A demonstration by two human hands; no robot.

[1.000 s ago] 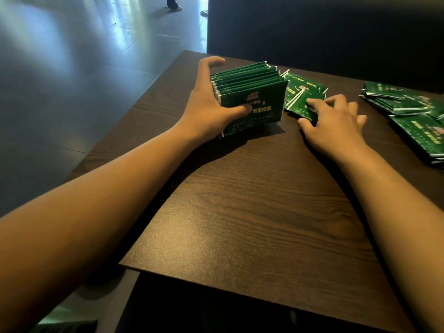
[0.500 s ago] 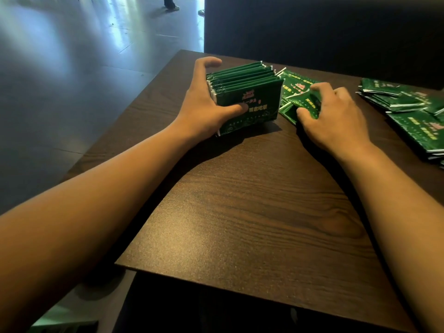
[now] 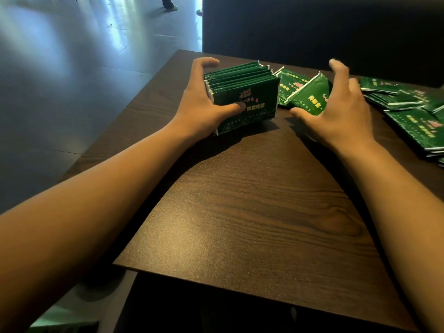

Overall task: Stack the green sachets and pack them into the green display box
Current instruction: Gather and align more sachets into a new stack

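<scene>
Dark wood-grain desk (image 3: 252, 212) is stretching out bare in front of the person, and both forearms are reaching across it toward the far edge. Left hand (image 3: 204, 109) is clamping the upright stack of green sachets (image 3: 242, 92), thumb pressing the front face and fingers curling over the back, so that grip is grasping the stack. Right hand (image 3: 336, 111) is where the change is: a moment ago it was lying flat over the loose sachets beside the stack, and now it is lifting with one sachet (image 3: 310, 96) tilted up on edge, thumb under its near edge and fingers spread above it, so its grip is holding that sachet rather loosely. That looks like the next piece being brought over to join the stack. A few more flat sachets (image 3: 293, 80) are lying just behind, between the two hands. Farther right, a scattered pile (image 3: 413, 109) is waiting, so the stacking seems far from done. I cannot make out any green display box. Beyond the desk a dark panel (image 3: 312, 30) is standing, with shiny floor (image 3: 84, 56) to the left.
</scene>
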